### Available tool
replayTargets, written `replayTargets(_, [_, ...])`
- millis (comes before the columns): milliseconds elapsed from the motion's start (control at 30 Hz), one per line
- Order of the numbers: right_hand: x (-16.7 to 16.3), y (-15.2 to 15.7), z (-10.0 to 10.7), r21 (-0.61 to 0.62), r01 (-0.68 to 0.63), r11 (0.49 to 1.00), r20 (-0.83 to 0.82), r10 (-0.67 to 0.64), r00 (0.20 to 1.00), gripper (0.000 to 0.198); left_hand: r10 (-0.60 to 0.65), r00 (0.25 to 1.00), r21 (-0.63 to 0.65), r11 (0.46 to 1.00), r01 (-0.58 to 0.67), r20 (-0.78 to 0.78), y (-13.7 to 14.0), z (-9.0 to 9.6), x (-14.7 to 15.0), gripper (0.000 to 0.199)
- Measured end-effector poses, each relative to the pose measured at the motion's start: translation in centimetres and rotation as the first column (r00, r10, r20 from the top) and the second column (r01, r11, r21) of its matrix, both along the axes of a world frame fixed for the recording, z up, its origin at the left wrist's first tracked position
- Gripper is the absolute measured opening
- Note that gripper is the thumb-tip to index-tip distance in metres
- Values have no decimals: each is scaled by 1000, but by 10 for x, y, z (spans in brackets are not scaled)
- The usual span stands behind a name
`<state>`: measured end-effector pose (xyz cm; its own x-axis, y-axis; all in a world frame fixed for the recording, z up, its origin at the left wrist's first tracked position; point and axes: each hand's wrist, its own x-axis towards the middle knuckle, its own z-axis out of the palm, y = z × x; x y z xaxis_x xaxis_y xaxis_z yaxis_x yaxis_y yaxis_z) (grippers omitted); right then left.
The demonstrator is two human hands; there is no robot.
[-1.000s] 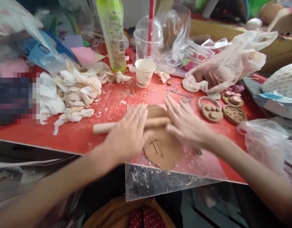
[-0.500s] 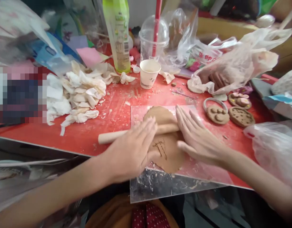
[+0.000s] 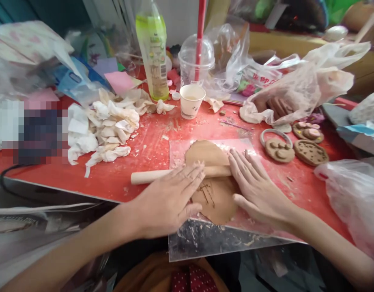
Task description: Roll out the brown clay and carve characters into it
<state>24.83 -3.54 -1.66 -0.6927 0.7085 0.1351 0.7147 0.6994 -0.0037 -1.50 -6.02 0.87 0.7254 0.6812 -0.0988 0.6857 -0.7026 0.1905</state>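
Note:
A wooden rolling pin lies across a flat brown slab of clay. My left hand rests flat on the pin left of the slab's middle, fingers stretched out. On the pin's right part lies my right hand, its fingers extended and the thumb apart. Scratched lines mark the clay just below the pin. Under the slab is a clear plastic board, which juts past the table's front edge. The pin's right end is hidden by my right hand.
Crumpled tissues lie to the left. Behind the board stand a paper cup, a domed plastic cup and a green bottle. Round clay pieces, a ring and plastic bags lie to the right.
The view has shifted slightly, so most things sit a little lower. The rolling pin lies more level than before, with both hands still flat on it.

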Motion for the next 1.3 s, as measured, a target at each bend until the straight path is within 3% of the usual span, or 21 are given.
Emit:
replayTargets(67, [-8,23,3,-66,76,995,23,-74,997,79,96,995,-19,995,-96,-17,27,1,5,69])
replayTargets(133, [-22,61,7,-169,189,967,64,-181,981,80,274,961,4,962,-274,-38,64,0,9,71])
replayTargets(200, [-32,83,11,-202,268,942,74,-259,963,80,332,942,8,943,-332,-57,82,-4,11,71])
replayTargets(267, [-30,73,13,-189,231,955,60,-223,973,81,276,961,21,961,-276,-29,67,-6,7,73])
replayTargets(400, [-1,-3,18,-144,-5,990,-15,3,1000,77,28,995,95,995,-37,93,-3,-3,-8,70])
replayTargets(500, [6,-23,20,-207,-10,978,-50,0,999,73,-45,988,90,995,32,147,-6,-2,-5,63])
replayTargets(633, [-19,29,11,-131,169,977,-43,-176,983,83,140,961,202,961,-190,238,59,-8,18,67])
replayTargets(767, [-52,99,7,-57,341,938,-108,-345,932,80,333,896,377,821,-428,294,114,-3,26,66])
replayTargets(833, [-59,115,9,-55,384,922,-116,-388,914,78,353,891,417,792,-447,285,123,3,26,64])
replayTargets(933, [-51,96,9,-98,310,946,-53,-316,947,75,289,926,402,839,-367,242,102,3,28,62])
replayTargets(1067, [-17,10,6,-83,103,991,-9,-104,995,75,275,944,231,921,-312,181,31,-8,33,67])
replayTargets(1133, [-4,-22,6,-48,13,999,-45,-15,999,78,157,979,156,972,-176,130,6,-12,32,67])
replayTargets(1200, [-1,-26,6,-83,-11,997,-59,6,998,78,57,993,130,989,-71,106,4,-14,31,66])
replayTargets(1300, [-17,8,8,-147,116,982,-12,-119,993,77,183,978,162,967,-199,104,30,-14,30,65])
